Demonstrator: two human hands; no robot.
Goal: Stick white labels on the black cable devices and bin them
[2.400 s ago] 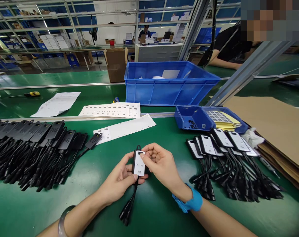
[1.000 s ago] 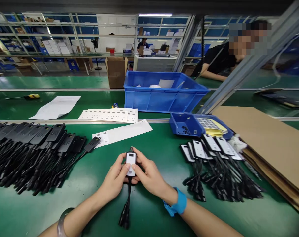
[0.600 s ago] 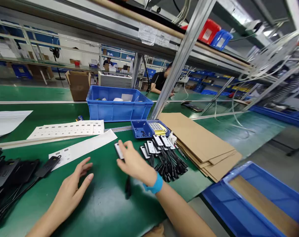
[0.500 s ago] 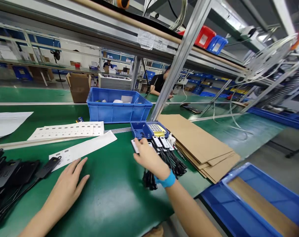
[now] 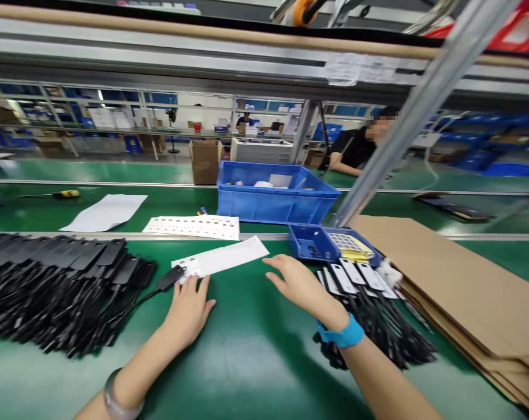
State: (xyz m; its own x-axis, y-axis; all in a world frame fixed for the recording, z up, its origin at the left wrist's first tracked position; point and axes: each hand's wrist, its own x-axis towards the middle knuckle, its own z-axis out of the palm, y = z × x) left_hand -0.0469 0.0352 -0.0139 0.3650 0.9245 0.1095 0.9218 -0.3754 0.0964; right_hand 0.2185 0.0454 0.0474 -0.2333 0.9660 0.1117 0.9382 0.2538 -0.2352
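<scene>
My left hand rests at the near edge of a white label sheet, its fingers stretched out and holding nothing. Just beyond its fingertips a single black cabled device overlaps the sheet's left end. My right hand, with a blue band at the wrist, hovers over the green table, thumb and fingers apart and nothing between them. Beside it on the right lie several cabled devices with white faces, their black cables toward me. A large pile of black cabled devices covers the left side.
A small blue parts tray holds dark bits and yellow-edged label sheets. Behind it stands a large blue bin. Flat cardboard is stacked at right, beside a slanted metal post. A screwdriver lies back left. Another person sits across the table.
The view has swung left. My right hand has come away from the white-faced devices toward the label sheet, and my left hand has moved up to the sheet's edge.
</scene>
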